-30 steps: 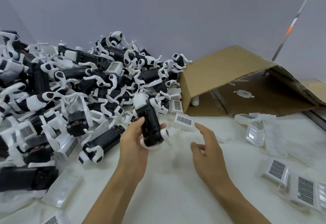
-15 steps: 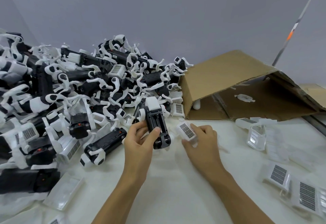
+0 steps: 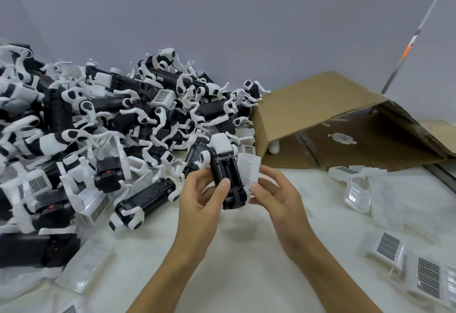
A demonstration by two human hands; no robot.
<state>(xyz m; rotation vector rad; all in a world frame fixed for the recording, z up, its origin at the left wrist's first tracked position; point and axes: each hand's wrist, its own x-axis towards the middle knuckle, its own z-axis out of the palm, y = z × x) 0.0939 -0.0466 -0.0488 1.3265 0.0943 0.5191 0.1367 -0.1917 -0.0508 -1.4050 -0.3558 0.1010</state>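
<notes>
My left hand grips a black and white toy body, held above the white table with its open black underside facing me and its white end pointing away. My thumb lies across the black part. My right hand pinches a small white clear-plastic cover piece and holds it against the right side of the toy body. Both hands are in the middle of the view, just in front of the pile.
A big pile of black and white toy bodies fills the left side. A tipped cardboard box lies open at the back right. Several white cover pieces lie on the table at the right, and one at the lower left.
My right hand picked a white cover piece off the table and brought it up beside the toy body. My left hand turned the body so its open underside faces me.
</notes>
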